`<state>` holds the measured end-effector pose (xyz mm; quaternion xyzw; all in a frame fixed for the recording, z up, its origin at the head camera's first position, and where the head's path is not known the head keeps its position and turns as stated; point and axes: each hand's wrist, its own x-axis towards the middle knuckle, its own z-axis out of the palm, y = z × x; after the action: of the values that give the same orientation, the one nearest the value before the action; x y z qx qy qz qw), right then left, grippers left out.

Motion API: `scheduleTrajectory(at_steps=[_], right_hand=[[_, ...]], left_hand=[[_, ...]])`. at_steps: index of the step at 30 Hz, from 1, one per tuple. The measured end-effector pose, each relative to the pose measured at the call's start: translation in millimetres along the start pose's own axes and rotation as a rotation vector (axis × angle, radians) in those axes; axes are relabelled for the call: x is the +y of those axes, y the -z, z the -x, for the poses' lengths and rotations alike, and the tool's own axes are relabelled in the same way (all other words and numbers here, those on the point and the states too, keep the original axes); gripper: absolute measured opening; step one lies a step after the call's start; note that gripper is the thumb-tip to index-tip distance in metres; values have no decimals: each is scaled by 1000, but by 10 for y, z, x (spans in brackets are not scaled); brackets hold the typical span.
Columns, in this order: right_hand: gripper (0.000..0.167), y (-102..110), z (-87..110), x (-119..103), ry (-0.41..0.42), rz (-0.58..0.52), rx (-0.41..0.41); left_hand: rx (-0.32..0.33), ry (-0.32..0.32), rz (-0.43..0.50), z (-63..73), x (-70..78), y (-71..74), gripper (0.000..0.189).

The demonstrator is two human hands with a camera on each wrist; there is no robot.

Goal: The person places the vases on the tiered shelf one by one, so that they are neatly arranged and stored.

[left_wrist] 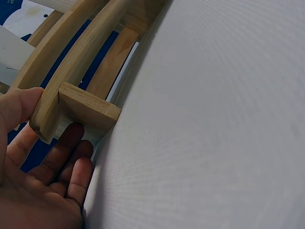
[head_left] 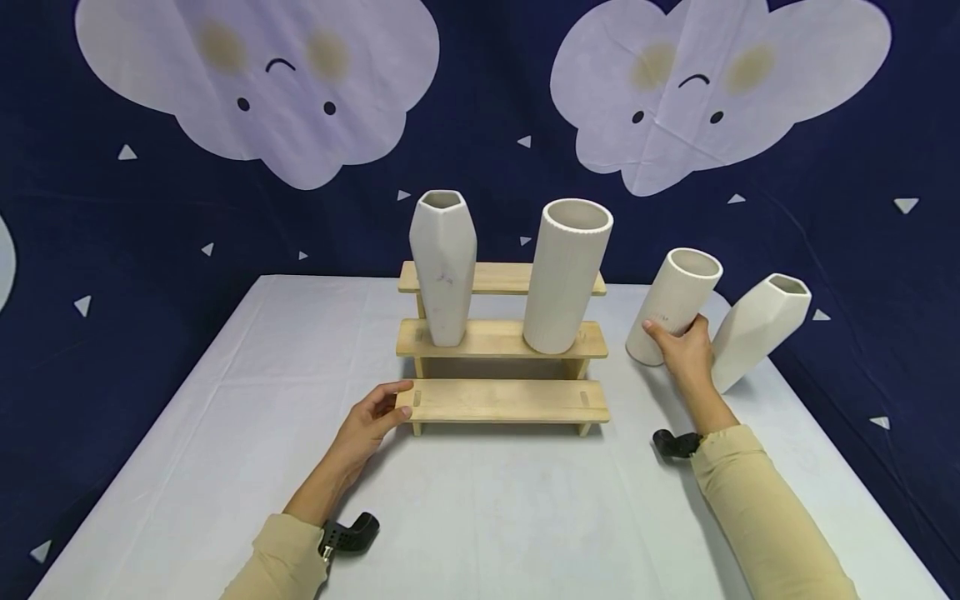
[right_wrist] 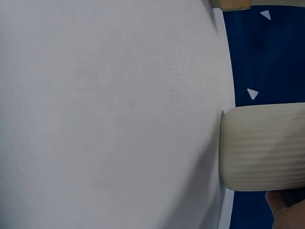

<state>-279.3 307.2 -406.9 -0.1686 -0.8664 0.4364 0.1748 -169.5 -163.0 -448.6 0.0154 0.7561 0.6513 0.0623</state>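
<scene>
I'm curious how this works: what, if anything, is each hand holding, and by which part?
The right hand holds the shorter round white vase by its side, around mid-height. The left hand holds the wooden stand by the left end of its lowest shelf.

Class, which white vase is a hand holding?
The round vase right of the wooden rack, gripped by the right hand. The angular vase beside it isn't gripped; the other two stand on the rack.

Staged tabletop set, navy cloud-print backdrop (head_left: pixel 495 100), white cloth-covered table (head_left: pixel 525 517), wrist cameras (head_left: pixel 354 534)
</scene>
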Motion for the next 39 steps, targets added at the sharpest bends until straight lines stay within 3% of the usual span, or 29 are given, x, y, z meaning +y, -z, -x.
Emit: scheduleTrajectory(at_steps=[23, 39], right_hand=[[80, 13, -9, 37, 12, -50, 32], [74, 63, 134, -61, 41, -129, 47]], left_hand=[[1, 15, 9, -4, -4, -15, 47], [3, 16, 16, 22, 21, -9, 48]])
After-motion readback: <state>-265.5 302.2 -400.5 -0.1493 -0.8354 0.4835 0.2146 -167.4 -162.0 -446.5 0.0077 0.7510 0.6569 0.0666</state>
